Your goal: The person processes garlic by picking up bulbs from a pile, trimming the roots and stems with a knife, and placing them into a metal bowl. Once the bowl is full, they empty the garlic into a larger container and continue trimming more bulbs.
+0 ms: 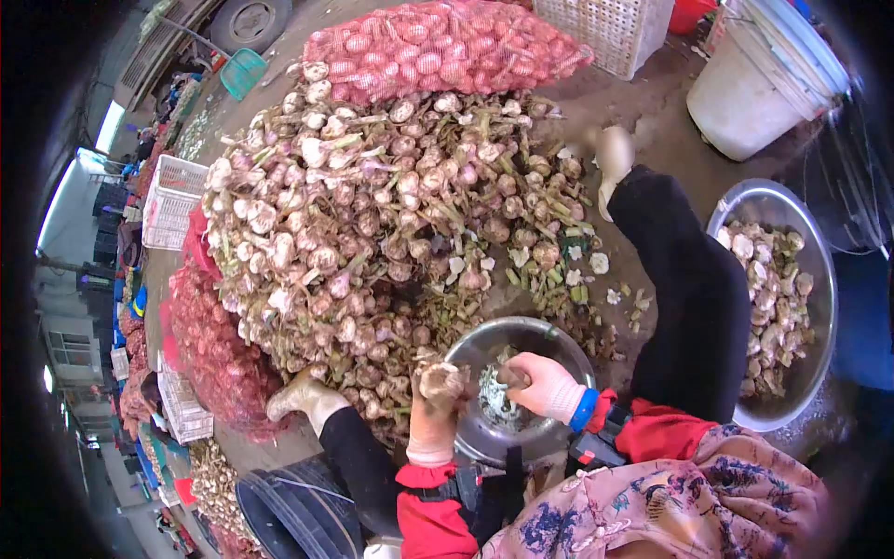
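Note:
My left hand (432, 427), in a pale glove, is closed around a garlic bulb (441, 380) at the left rim of a steel bowl (466, 347). Over that bowl, my right hand (551, 389) is gloved too, its fingers pinched on a small brownish thing (511, 375) that I cannot make out. White and greenish bits (496, 402) lie in the bowl below. Beyond both hands rises a big heap of garlic (358, 224) with stems on. Cut stems and loose peelings (573, 279) are scattered along its right side.
A larger steel basin (823, 279) with garlic stands right of my leg (694, 289). Red mesh sacks of garlic (438, 51) lie behind and left of the heap. White buckets (745, 102), plastic crates (177, 200), a green scoop (243, 74) and a black tub (289, 512) stand around.

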Demonstrator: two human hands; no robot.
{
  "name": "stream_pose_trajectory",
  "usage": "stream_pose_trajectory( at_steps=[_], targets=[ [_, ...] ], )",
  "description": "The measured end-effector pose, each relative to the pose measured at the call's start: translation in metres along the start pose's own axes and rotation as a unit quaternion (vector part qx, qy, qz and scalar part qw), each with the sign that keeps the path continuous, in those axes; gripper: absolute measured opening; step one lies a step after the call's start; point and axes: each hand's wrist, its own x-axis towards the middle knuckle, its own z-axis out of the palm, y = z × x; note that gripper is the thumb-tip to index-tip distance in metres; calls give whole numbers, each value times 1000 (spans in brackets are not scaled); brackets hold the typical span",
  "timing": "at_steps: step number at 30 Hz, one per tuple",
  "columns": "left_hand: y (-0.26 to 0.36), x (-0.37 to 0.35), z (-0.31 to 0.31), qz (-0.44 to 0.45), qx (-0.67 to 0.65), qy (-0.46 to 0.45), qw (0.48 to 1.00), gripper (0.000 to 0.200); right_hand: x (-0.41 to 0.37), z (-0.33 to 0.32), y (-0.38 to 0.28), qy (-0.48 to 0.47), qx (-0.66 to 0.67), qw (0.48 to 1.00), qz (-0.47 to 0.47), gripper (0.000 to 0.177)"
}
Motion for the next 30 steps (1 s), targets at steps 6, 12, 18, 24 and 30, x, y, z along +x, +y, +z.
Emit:
stream_pose_trajectory(
  at_steps=[6, 12, 18, 24, 30],
  targets=[
    [-5, -61, 15, 131, 198, 15, 971, 67, -32, -3, -21, -126, -218, 950, -184, 15],
    [-16, -78, 22, 144, 194, 33, 970, 69, -42, -3, -19, -174, -269, 929, -188, 18],
    [-31, -71, 22, 149, 188, 53, 969, 71, -39, 0, -13, -156, -287, 925, -197, 18],
    [-35, -71, 33, 144, 147, 55, 977, 78, -33, 2, 1, -105, -286, 930, -206, 16],
    [-54, -73, 52, 117, -1, 161, 980, 72, -29, 4, 19, -103, -270, 940, -181, 15]
  ],
)
